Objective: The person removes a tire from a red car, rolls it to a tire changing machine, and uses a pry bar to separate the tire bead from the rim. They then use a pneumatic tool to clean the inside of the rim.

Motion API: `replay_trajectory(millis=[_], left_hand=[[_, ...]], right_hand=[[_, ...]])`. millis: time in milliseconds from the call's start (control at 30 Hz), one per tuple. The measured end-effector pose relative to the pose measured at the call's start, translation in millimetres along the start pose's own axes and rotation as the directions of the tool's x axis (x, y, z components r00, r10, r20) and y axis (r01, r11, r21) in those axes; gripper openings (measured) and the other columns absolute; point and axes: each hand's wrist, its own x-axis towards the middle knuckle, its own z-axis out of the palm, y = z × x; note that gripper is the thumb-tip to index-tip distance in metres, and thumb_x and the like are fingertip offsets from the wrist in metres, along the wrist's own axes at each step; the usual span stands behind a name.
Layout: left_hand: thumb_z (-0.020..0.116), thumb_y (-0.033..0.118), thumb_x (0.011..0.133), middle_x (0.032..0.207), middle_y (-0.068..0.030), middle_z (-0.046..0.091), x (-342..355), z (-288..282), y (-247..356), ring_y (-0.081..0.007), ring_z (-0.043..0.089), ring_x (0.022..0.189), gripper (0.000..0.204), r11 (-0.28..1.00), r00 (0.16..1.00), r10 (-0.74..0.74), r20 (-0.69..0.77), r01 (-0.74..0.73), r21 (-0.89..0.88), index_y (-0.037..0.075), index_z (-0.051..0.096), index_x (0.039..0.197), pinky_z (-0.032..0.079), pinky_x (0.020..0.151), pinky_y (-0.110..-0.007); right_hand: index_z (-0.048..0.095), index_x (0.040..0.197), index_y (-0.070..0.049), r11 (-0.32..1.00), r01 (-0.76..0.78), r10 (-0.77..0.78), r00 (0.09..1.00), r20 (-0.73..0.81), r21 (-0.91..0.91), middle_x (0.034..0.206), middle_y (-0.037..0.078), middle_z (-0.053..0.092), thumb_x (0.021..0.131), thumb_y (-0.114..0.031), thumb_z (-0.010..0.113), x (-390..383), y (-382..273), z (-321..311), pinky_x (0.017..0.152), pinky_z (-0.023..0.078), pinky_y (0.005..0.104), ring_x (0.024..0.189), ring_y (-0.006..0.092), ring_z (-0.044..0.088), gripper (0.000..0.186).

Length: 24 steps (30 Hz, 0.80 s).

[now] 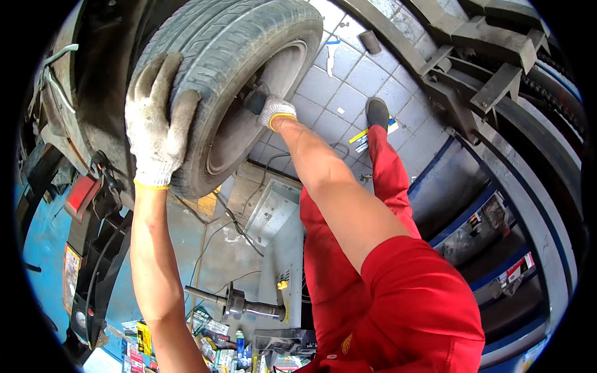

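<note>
A car tyre [205, 68] on a grey wheel rim [277, 81] stands upright beside a vehicle's bodywork. My left hand [158, 121], in a soiled white knit glove with a yellow cuff, lies on the tread with its fingers apart. My right hand [277, 112], in a matching glove, is closed at the open side of the wheel. From it a dark, stubby tool [254, 101] points into the wheel's middle. Its exact kind is unclear, and the glove hides its grip. The hub is mostly in shadow.
Grey machine rails [460, 99] curve along the right, by a blue-edged drawer cabinet [435, 180]. A dark cylinder [370, 41] lies on the tiled floor [348, 102]. Below the wheel are a grey metal box [273, 211], loose cables and a metal shaft [236, 303] above colourful packages.
</note>
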Motion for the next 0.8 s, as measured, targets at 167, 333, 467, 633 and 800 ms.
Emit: replay_trajectory(millis=[167,333,467,633,800], left_hand=[[0.066,0.025,0.097,0.152,-0.0229,0.057,10.3,1.7,2.3,-0.0423,0.051,0.141,0.054,1.0,0.999,0.023,-0.026,-0.022,0.02,0.009,0.062,0.149,0.037,0.121,-0.05],[0.069,0.033,0.096,0.146,-0.0242,0.06,2.1,3.0,2.6,-0.0443,0.054,0.136,0.054,1.0,0.999,0.01,-0.041,-0.01,0.005,0.009,0.066,0.144,0.04,0.118,-0.053],[0.069,0.031,0.095,0.146,-0.0242,0.061,3.8,2.2,1.9,-0.0442,0.055,0.135,0.053,0.999,0.998,0.038,-0.052,-0.038,0.01,0.008,0.066,0.143,0.041,0.118,-0.053],[0.067,0.027,0.096,0.149,-0.0236,0.058,1.4,-1.0,3.0,-0.043,0.053,0.138,0.054,1.0,0.999,0.027,-0.022,-0.027,0.002,0.008,0.064,0.146,0.038,0.12,-0.051],[0.07,0.029,0.094,0.145,-0.0243,0.061,4.2,2.1,3.6,-0.0439,0.056,0.134,0.053,0.999,0.997,0.043,-0.061,-0.043,0.001,0.008,0.067,0.142,0.042,0.117,-0.052]], right_hand=[[0.07,0.13,0.0,1.0,0.03,-0.03,0.993,-0.113,0.006,0.127,0.024,0.074,0.08,-0.039,0.08,18.0,9.9,16.6,0.099,0.059,0.0456,0.117,0.0386,0.073,0.064],[0.076,0.126,-0.005,0.996,0.008,-0.017,0.994,0.105,0.092,0.13,0.022,0.074,0.076,-0.033,0.078,-9.7,-13.3,19.5,0.101,0.058,0.0439,0.121,0.0356,0.072,0.057],[0.077,0.124,-0.007,0.992,-0.014,-0.008,0.986,0.168,0.129,0.131,0.022,0.073,0.075,-0.035,0.077,-18.9,-12.7,22.7,0.103,0.057,0.0426,0.124,0.0352,0.071,0.056],[0.071,0.129,0.002,0.981,-0.021,0.03,0.999,-0.042,0.195,0.127,0.028,0.073,0.074,-0.036,0.079,-5.8,13.8,17.2,0.101,0.058,0.0441,0.12,0.0389,0.072,0.068],[0.066,0.139,0.001,0.991,-0.008,0.007,1.0,0.008,0.132,0.134,0.026,0.071,0.073,-0.043,0.086,0.3,13.0,3.3,0.104,0.057,0.0444,0.123,0.0389,0.07,0.081]])
